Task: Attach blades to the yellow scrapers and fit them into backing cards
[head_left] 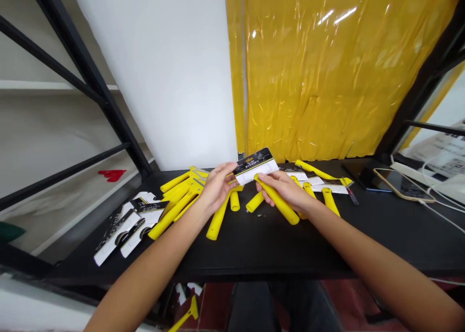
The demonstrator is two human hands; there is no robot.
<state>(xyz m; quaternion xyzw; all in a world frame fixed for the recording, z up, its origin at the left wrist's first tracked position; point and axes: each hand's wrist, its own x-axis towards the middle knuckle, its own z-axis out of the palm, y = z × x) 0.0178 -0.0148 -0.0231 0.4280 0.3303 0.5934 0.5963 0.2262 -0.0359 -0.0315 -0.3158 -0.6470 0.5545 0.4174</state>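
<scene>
My left hand (217, 188) pinches the left end of a black-and-white printed packaging card (256, 164). My right hand (282, 190) is closed around the yellow handle of a scraper (279, 201), its thumb on top where the handle meets the card. The scraper's head is hidden behind the card. Left of my left hand lies a pile of yellow scrapers (178, 192), with flat heads towards the back. More yellow handles (217, 221) rest on the table below and between my hands. Others, such as a yellow scraper (330, 201), lie with cards beyond my right hand.
Loose packaging cards (132, 225) are heaped at the black table's (250, 254) left side. A small cutter knife (351, 196), a phone (405, 184) and white cables sit at the right. Yellow plastic sheeting (327, 80) and a white panel (163, 80) stand behind.
</scene>
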